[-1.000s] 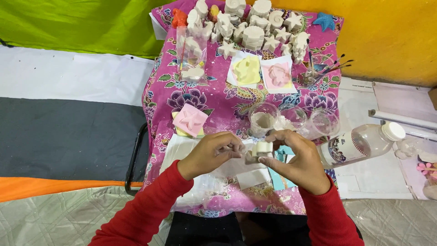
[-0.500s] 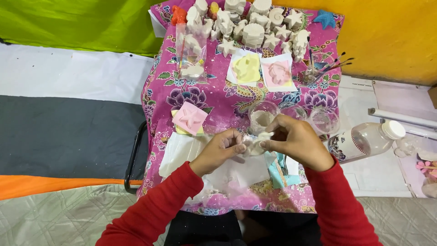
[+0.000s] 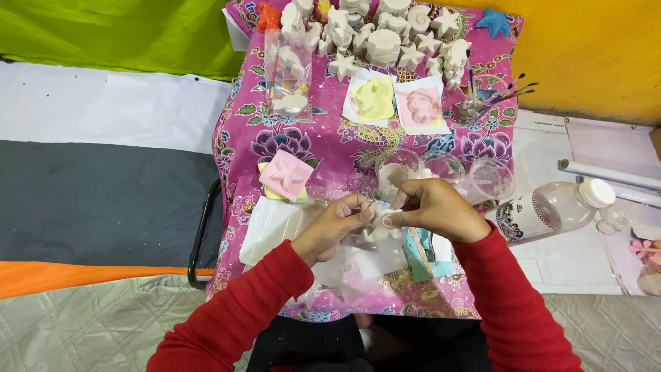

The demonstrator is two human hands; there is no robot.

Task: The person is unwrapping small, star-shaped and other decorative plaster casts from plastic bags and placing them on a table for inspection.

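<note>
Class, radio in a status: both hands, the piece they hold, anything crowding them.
Left hand and right hand pinch one small white plaster piece between them. Held above the floral cloth. Clear cups close behind, not touching.

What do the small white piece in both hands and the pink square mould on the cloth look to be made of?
The small white piece, pinched between the left hand and right hand, looks like plaster: chalky, matte white, like the figures at the table's far edge. The pink square mould looks like soft rubber or silicone, smooth and dull, with a star recess; I cannot be sure.
</note>
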